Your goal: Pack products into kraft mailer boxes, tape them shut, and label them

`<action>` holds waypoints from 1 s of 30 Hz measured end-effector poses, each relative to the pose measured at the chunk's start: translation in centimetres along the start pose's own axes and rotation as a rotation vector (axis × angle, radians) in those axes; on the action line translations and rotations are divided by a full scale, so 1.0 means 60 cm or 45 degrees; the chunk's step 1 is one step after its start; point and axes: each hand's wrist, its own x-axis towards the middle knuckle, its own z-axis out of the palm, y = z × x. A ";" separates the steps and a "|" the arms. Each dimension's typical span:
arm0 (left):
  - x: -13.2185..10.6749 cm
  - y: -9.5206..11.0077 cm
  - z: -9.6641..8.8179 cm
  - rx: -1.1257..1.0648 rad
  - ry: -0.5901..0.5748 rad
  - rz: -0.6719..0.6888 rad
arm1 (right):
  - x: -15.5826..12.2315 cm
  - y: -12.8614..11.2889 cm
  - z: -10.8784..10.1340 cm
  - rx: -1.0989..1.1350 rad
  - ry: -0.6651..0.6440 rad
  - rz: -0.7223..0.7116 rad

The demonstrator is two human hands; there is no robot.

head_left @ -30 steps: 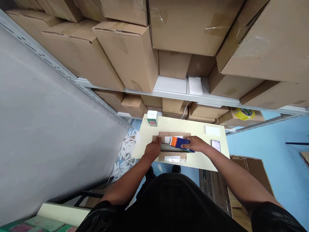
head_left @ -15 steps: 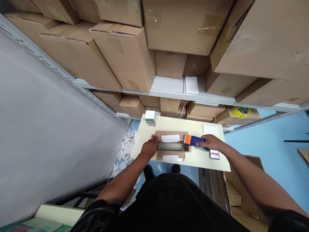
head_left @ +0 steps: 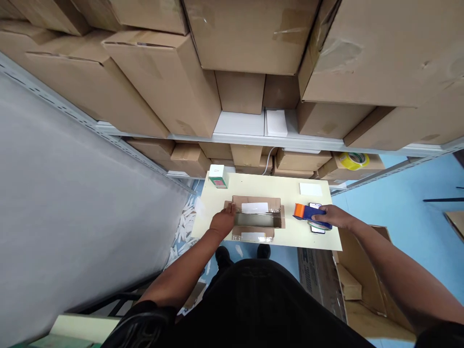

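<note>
An open cardboard box (head_left: pixel 257 220) lies on the cream table, its long flaps folded outward with white labels on them. My left hand (head_left: pixel 222 221) grips the box's left end, fingers closed at the short flap. To the right of the box, my right hand (head_left: pixel 333 216) is wrapped around a blue tape dispenser (head_left: pixel 308 213) with an orange front end. The dispenser is apart from the box, over a phone (head_left: pixel 318 230) that it partly covers. The roll in the dispenser is mostly hidden.
A small white and green box (head_left: pixel 218 176) stands at the table's (head_left: pixel 261 182) back left, and a white card stack (head_left: pixel 310 189) lies at the back right. Shelves of cardboard boxes rise behind, with a yellow tape roll (head_left: pixel 354 160). An open carton (head_left: pixel 362 285) stands right of the table.
My right hand has carried the tape dispenser right, away from the box's right end, to above the phone. My left hand stays at the box's left end. The camera view has shifted slightly.
</note>
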 end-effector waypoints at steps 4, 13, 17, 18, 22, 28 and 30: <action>0.003 0.009 -0.005 0.051 -0.017 0.012 | 0.028 0.006 0.028 -0.129 0.007 0.000; 0.006 0.002 0.017 -0.005 0.012 -0.003 | 0.095 -0.038 0.077 -0.064 -0.117 0.087; 0.009 -0.005 0.034 -0.067 0.071 0.024 | 0.104 -0.054 0.087 0.126 -0.163 0.191; 0.010 -0.007 0.039 -0.084 0.088 0.036 | 0.103 -0.054 0.093 0.185 -0.150 0.233; 0.011 -0.011 0.049 -0.152 0.120 0.039 | 0.083 -0.044 0.147 0.214 -0.147 0.396; 0.003 -0.010 0.047 -0.420 0.216 0.026 | 0.005 -0.014 0.254 0.299 0.005 0.426; 0.000 -0.011 0.046 -0.527 0.235 0.033 | -0.016 -0.009 0.271 0.226 0.175 0.426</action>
